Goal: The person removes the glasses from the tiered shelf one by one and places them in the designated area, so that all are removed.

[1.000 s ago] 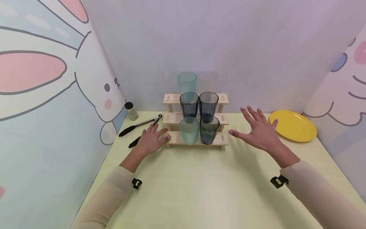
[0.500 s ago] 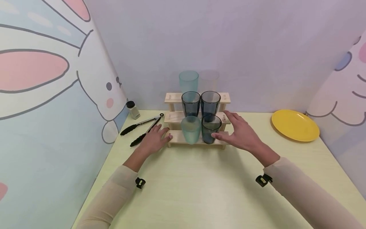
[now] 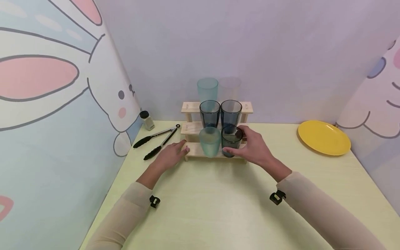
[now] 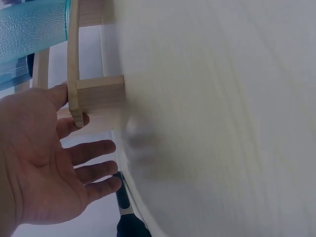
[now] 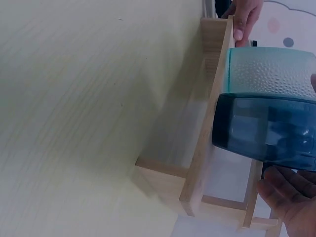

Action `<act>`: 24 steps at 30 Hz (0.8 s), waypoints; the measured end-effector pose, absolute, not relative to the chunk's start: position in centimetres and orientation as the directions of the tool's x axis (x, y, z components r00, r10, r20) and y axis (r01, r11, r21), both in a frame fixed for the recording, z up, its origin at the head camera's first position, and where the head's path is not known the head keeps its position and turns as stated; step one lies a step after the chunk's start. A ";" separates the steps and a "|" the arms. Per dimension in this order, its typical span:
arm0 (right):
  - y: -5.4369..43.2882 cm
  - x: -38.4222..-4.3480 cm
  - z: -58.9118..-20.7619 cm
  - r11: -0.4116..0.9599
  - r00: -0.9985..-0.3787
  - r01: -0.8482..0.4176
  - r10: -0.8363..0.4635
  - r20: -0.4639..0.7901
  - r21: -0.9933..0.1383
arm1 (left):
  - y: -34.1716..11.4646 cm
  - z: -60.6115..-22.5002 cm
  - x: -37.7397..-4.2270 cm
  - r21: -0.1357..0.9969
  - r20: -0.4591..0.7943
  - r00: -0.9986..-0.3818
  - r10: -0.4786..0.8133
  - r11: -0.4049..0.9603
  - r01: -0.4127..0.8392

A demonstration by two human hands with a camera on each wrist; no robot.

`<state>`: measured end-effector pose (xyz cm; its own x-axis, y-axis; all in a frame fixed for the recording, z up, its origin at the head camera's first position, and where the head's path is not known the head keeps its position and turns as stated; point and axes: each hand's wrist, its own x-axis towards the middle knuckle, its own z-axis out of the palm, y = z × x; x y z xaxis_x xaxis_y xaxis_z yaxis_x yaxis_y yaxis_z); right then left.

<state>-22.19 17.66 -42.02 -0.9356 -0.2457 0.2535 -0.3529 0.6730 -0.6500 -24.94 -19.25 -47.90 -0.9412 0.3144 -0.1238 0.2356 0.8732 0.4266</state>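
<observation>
A three-step wooden rack [image 3: 193,149] stands against the back wall, bearing cups in pairs. At its lower left end, my left hand [image 3: 170,156] pinches the board; the left wrist view has the thumb above the board [image 4: 73,59] and the index finger below. My right hand [image 3: 256,147] is curled round the dark grey-blue glass [image 3: 230,144] on the lowest step, thumb in front and fingers behind. That glass [image 5: 266,129] still sits on the board in the right wrist view. Beside it stands a textured teal cup [image 3: 210,143].
Two dark glasses [image 3: 210,114] stand on the middle step. A teal cup [image 3: 207,88] and a faint clear cup [image 3: 229,89] top the rack. Black-tipped tongs [image 3: 160,133] and a black-capped shaker [image 3: 147,121] lie left; a yellow plate [image 3: 324,138] lies right.
My right hand has moved left from beside the rack and closed round the dark glass. My left hand has moved slightly in to the rack's end.
</observation>
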 end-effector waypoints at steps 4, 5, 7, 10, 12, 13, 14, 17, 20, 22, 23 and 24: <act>17.4 -22.4 -42.6 0.661 -0.932 -0.362 -0.232 0.280 -0.657 | -19.3 -48.0 -25.1 0.441 -0.137 -0.937 0.323 0.867 0.234; 17.3 -22.4 -42.6 0.661 -0.931 -0.364 -0.230 0.285 -0.656 | -19.3 -48.0 -25.1 0.449 -0.144 -0.936 0.322 0.864 0.229; 17.2 -22.4 -42.7 0.662 -0.930 -0.366 -0.225 0.292 -0.654 | -19.4 -48.0 -25.1 0.471 -0.160 -0.934 0.320 0.856 0.212; 17.0 -22.4 -42.7 0.669 -0.930 -0.363 -0.216 0.298 -0.649 | -19.4 -47.9 -25.0 0.490 -0.174 -0.930 0.323 0.848 0.202; 16.9 -22.4 -42.7 0.676 -0.928 -0.365 -0.210 0.308 -0.640 | -19.6 -48.3 -25.3 0.492 -0.161 -0.930 0.331 0.844 0.215; 16.8 -22.4 -42.7 0.679 -0.927 -0.367 -0.207 0.314 -0.636 | -19.7 -48.3 -25.2 0.495 -0.159 -0.929 0.333 0.842 0.217; 16.8 -22.4 -42.7 0.681 -0.925 -0.369 -0.205 0.319 -0.632 | -19.7 -48.3 -25.2 0.496 -0.156 -0.929 0.335 0.840 0.220; 16.7 -22.5 -42.8 0.686 -0.918 -0.380 -0.199 0.343 -0.621 | -19.7 -48.3 -25.3 0.504 -0.154 -0.930 0.334 0.836 0.216; 16.6 -22.6 -42.8 0.682 -0.913 -0.389 -0.196 0.357 -0.620 | -19.6 -48.0 -25.2 0.506 -0.171 -0.931 0.322 0.840 0.198; 16.6 -22.7 -42.9 0.675 -0.912 -0.391 -0.195 0.361 -0.625 | -19.6 -48.2 -25.3 0.500 -0.176 -0.933 0.314 0.845 0.190; 16.6 -22.7 -42.9 0.671 -0.912 -0.392 -0.195 0.360 -0.629 | -19.6 -48.3 -25.3 0.498 -0.178 -0.933 0.311 0.847 0.187; 16.7 -22.8 -42.9 0.669 -0.913 -0.391 -0.195 0.358 -0.633 | -19.6 -48.3 -25.4 0.497 -0.180 -0.934 0.310 0.848 0.185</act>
